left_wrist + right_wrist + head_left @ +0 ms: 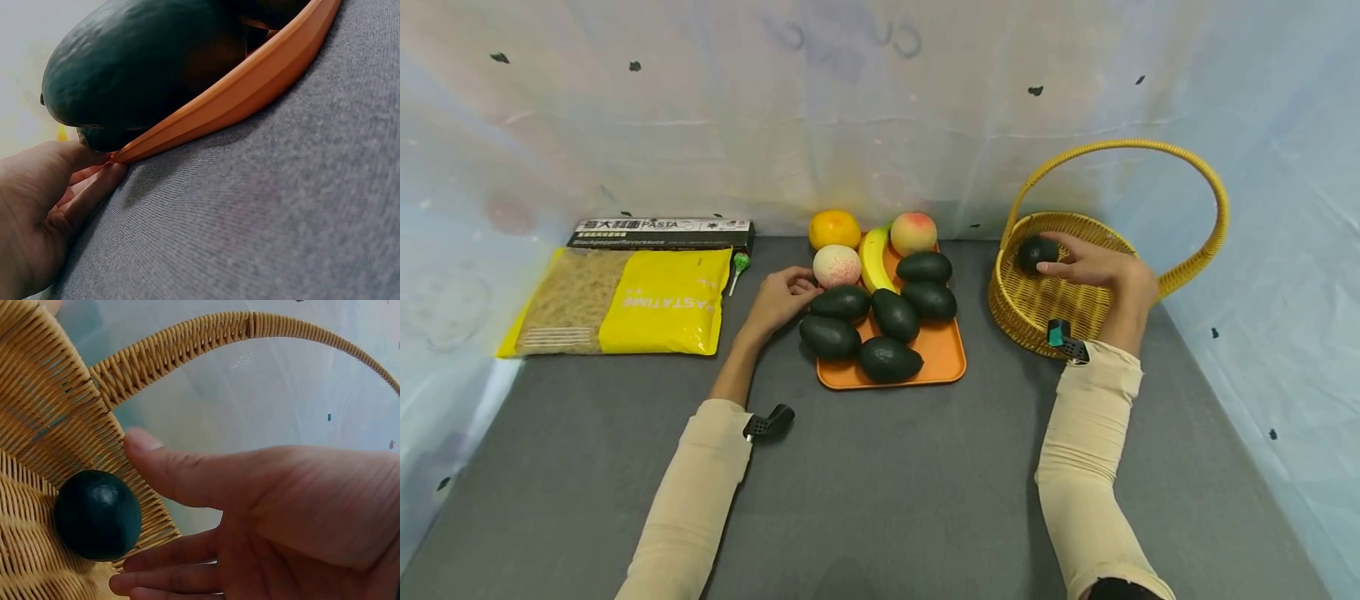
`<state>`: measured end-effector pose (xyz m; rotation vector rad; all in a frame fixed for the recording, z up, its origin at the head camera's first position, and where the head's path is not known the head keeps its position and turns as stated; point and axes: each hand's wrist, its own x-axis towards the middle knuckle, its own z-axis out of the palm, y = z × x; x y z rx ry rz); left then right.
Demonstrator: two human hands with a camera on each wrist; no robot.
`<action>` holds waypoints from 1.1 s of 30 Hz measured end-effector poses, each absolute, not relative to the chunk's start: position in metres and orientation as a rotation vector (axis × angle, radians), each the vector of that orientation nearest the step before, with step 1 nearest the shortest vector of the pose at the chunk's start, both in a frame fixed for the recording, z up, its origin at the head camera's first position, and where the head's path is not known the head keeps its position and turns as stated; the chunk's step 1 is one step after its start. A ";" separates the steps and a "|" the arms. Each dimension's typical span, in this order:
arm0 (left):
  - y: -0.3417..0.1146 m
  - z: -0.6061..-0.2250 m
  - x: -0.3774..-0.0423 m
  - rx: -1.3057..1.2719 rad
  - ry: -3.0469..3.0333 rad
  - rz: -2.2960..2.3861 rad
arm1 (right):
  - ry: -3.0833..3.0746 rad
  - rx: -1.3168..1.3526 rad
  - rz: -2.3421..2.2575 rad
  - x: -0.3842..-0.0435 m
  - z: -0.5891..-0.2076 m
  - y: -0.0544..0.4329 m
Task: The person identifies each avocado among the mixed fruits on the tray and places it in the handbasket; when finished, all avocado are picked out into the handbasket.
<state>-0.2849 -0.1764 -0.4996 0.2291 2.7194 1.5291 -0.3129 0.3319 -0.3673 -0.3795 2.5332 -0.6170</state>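
- Currently, right hand (1093, 263) is over the wicker basket (1017, 321), fingers extended and thumb spread well away from them; it has no grip on anything.
- Single avocado (98, 514), dark green, sits inside the basket against the woven wall, just beyond the right fingertips. Thumb is clear of it; whether a fingertip touches it, cannot tell.
- Basket handle (187, 350) arches up over the basket.
- Left hand (781, 300) is at the left side of the orange tray (951, 362). Left wrist view: thumb above, fingers below, pinching the tray's rim.
- Tray rests on the grey table surface (887, 483), left of the basket and well apart from it.
- Six avocados (896, 315) counted on the tray in the head view, crowded over its front and right; some touch.
- Behind them: banana (875, 262) lying lengthwise between a pale speckled peach (837, 267) and a redder peach (913, 233). Orange fruit (834, 229) at the back left corner.
- Far left: yellow pasta bag (662, 300) lying flat, black pasta box (662, 237) behind it, green lollipop (741, 262) beside the bag's right edge.
- Both forearms: beige sleeves (692, 492), with a small black camera (769, 423) at each wrist.
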 end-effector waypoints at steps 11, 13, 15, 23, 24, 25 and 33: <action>-0.175 -0.499 -0.284 0.239 2.712 1.534 | 2.611 -0.388 -0.629 -0.283 -0.329 0.321; -0.174 -0.499 -0.284 0.249 2.717 1.535 | 2.613 -0.397 -0.647 -0.277 -0.321 0.318; -0.174 -0.499 -0.284 0.250 2.720 1.540 | 2.623 -0.415 -0.648 -0.272 -0.314 0.313; -0.175 -0.500 -0.285 0.240 2.695 1.560 | 2.649 -0.477 -0.615 -0.253 -0.295 0.289; -0.176 -0.500 -0.286 0.245 2.694 1.566 | 2.656 -0.490 -0.605 -0.251 -0.293 0.286; -0.176 -0.500 -0.286 0.249 2.694 1.572 | 2.663 -0.503 -0.595 -0.249 -0.292 0.282; -0.176 -0.501 -0.289 0.244 2.707 1.543 | 2.679 -0.619 -0.548 -0.240 -0.284 0.251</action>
